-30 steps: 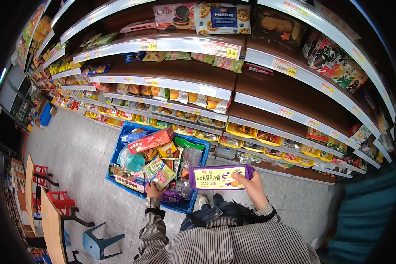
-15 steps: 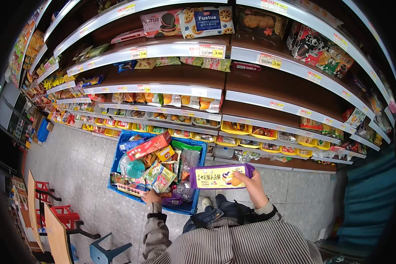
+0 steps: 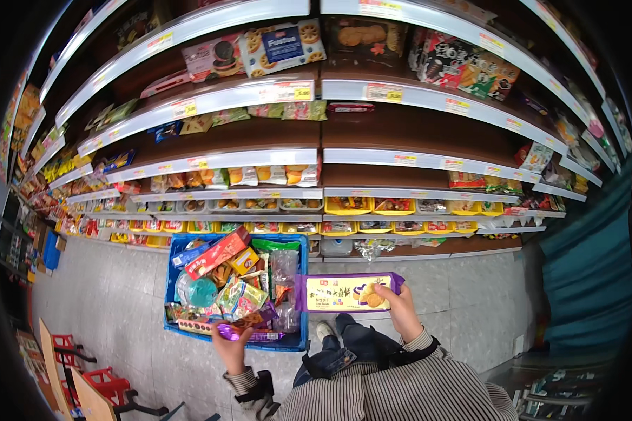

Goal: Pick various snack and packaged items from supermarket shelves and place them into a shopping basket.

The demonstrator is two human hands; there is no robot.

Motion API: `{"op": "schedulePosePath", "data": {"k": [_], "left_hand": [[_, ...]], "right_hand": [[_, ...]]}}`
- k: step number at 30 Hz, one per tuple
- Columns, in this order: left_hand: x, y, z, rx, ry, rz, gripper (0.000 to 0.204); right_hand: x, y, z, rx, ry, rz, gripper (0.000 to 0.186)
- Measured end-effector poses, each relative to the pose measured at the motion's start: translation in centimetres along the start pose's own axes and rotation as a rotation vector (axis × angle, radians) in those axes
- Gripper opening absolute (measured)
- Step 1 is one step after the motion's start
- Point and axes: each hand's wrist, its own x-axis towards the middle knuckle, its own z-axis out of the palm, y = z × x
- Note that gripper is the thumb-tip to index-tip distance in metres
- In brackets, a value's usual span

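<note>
In my right hand [image 3: 402, 316] is a flat purple and cream biscuit packet [image 3: 326, 293], gripped by its right end, its printed face turned up. Its left end reaches over the right rim of a blue crate [image 3: 306, 281]. My left hand [image 3: 230, 347] is at the crate's near edge, fingers closed on a shiny purple packet [image 3: 260, 316] that lies slantwise over the other goods. Mixed snacks fill the crate: a long red box [image 3: 218, 252], a yellow box [image 3: 244, 260], a clear tub with a turquoise lid [image 3: 201, 292] and a green-and-white bag [image 3: 240, 298].
Curving shelves [image 3: 414, 158] of packaged snacks span the far side, with yellow bins [image 3: 347, 205] low down. At the lower left are a wooden tabletop [image 3: 91, 396] and red stools [image 3: 105, 382]. A teal curtain [image 3: 586, 266] hangs at the right.
My left hand has come up from among the goods with the shiny purple packet. The right hand still holds the biscuit packet. The view has shifted, moving the shelves left in the picture.
</note>
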Motion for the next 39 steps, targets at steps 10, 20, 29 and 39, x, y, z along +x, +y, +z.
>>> {"op": "schedulePosePath", "data": {"k": [10,20,29,39], "left_hand": [[1.1,9.5,7.7,-1.726,-0.367,-0.553,0.034],[-3.8,13.9,22.0,-1.645,-0.873,-0.883,0.038],[-10.6,25.1,34.1,-1.56,-1.117,-0.935,0.033],[-10.8,29.5,40.2,-1.561,-1.202,-0.829,0.034]], "right_hand": [[-2.1,-1.4,-6.0,0.202,0.173,-0.077,0.025],[-1.3,-4.5,-18.0,0.36,0.378,-0.231,0.025],[0.1,-8.2,-30.3,0.418,0.524,-0.344,0.021],[2.4,-12.8,-36.9,0.554,0.533,-0.387,0.029]]}}
